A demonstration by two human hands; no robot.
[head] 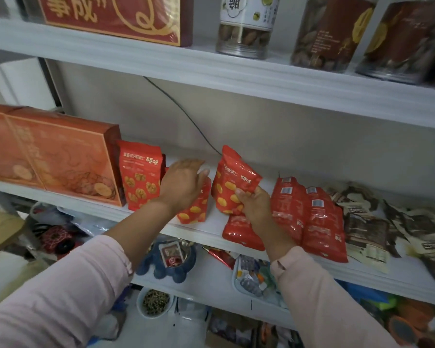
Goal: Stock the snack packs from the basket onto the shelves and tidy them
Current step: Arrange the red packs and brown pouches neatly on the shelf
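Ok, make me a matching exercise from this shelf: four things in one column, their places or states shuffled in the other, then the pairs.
Column one
1 walnut-print pack
2 orange gift box
3 barcode-up red packs
4 right hand

Column two
A grips a yellow-print pack
B lying down, right part of the middle shelf
C standing upright beside the box's end
D far left of the middle shelf

Pairs: 1-C, 2-D, 3-B, 4-A
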